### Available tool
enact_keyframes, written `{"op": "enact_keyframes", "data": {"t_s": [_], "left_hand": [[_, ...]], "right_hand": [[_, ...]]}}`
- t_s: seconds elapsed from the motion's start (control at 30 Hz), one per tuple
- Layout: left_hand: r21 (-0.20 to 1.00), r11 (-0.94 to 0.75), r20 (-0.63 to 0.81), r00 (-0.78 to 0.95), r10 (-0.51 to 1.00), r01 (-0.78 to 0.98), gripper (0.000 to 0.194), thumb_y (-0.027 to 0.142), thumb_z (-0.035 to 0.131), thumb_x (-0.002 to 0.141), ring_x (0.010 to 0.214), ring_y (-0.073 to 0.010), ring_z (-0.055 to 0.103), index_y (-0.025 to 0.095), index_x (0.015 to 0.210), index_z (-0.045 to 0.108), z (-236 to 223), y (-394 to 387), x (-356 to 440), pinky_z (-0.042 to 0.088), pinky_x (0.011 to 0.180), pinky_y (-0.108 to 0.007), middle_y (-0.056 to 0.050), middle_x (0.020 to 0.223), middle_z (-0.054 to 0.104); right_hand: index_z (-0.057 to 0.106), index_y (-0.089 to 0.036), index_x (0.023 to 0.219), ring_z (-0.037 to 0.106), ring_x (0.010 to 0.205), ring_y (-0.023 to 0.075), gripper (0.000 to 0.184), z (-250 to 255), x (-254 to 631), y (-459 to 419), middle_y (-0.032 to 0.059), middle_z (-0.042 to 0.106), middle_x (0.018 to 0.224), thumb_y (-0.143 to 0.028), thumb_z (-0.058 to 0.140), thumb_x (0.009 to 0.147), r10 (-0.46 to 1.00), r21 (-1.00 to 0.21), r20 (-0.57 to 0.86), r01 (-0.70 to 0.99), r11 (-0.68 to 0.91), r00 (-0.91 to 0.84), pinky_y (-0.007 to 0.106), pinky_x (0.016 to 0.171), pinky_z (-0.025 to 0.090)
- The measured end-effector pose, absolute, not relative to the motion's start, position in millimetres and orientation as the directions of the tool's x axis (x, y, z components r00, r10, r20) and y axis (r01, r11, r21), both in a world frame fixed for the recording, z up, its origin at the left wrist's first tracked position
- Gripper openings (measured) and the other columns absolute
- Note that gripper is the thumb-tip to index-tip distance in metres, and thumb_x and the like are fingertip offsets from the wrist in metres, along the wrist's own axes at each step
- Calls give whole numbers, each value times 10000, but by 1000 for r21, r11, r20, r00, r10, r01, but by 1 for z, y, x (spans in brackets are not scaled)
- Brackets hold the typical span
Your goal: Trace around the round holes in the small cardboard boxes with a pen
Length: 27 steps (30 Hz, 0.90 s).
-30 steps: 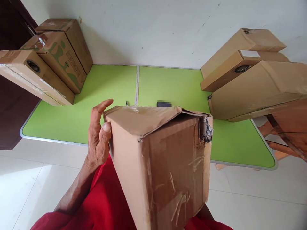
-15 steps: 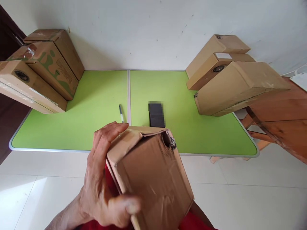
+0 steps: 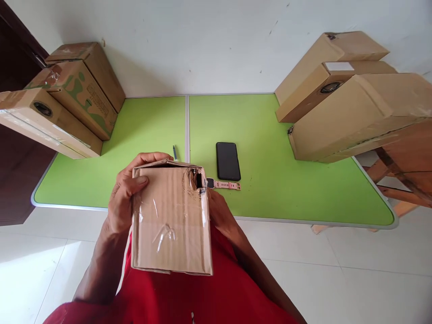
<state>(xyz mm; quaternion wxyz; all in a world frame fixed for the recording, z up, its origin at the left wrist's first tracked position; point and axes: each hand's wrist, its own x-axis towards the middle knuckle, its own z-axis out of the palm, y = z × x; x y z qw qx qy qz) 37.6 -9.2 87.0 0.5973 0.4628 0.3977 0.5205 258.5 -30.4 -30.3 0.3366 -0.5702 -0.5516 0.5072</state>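
Held up before my red shirt is a small cardboard box (image 3: 168, 216), with a ragged, dark-edged hole near its top right corner and bits of clear tape on its face. My left hand (image 3: 124, 198) grips its left side, thumb on the near face and fingers over the top edge. Against the box's right side is my right hand (image 3: 219, 208); its fingers are hidden behind the cardboard. Just beyond the box, a black phone (image 3: 228, 161) lies on the green table (image 3: 270, 189), beside a watch with a pink strap (image 3: 227, 185). A pen (image 3: 174, 152) lies partly hidden behind my left fingers.
Several cardboard boxes (image 3: 76, 96) stand in a row on the table's left end. More cardboard boxes (image 3: 340, 119) line the right end, next to a brown wooden piece of furniture (image 3: 405, 166). A white wall (image 3: 202, 49) rises behind the table.
The box has turned so its holed face sits squarer to me, and it shows lower and further left. My left thumb has moved up onto that face. The watch and right hand have come into view.
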Motion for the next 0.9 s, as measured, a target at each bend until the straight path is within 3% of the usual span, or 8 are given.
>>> {"op": "enact_keyframes", "data": {"t_s": [0.17,0.27,0.37,0.5,0.7,0.9], "left_hand": [[996,-27,37,129,991,-81,350,412,756,973,1189,-299,742,346,1295,877,82,-37,34,604,953,-395,-46,1354,789],[975,-133,103,166,981,180,325,413,718,1043,1234,-293,733,376,1334,858,96,-47,22,561,1029,-397,-25,1342,776],[854,-241,142,240,960,461,290,354,682,1093,1141,-264,785,371,1347,821,121,-52,16,578,1017,-404,-10,1267,812],[654,-299,129,288,949,695,309,411,770,1059,1058,-234,807,313,1348,824,145,-53,27,609,849,-340,-30,1232,819],[651,-253,152,203,967,716,161,393,773,1057,914,-175,797,325,1161,875,144,-54,39,595,741,-301,4,1069,816],[658,-280,209,188,960,699,141,338,812,986,867,-144,800,339,1099,897,146,-55,50,593,699,-260,44,1012,822]], "right_hand": [[696,-257,965,669,955,274,410,-18,268,-28,73,754,1027,-570,504,1148,972,-952,-214,244,-186,-94,416,865,538],[769,-272,1181,712,1097,288,500,8,269,-37,93,766,1220,-654,447,1170,984,-982,-151,128,-138,-96,442,952,585],[746,-309,1455,732,1254,321,635,42,269,-48,106,734,1432,-793,507,1120,980,-997,66,28,73,-189,502,1044,635],[603,-259,1632,655,1490,327,618,71,261,-55,135,665,1597,-531,754,1098,887,-904,324,167,392,-329,538,1268,574],[590,-177,1598,677,1460,301,578,77,253,-61,162,703,1540,-331,783,1076,845,-836,426,215,504,-322,488,1282,579],[721,-182,1349,756,1206,225,249,87,249,-60,104,775,1297,-264,701,1115,896,-877,414,191,440,-163,422,1119,658]]}}
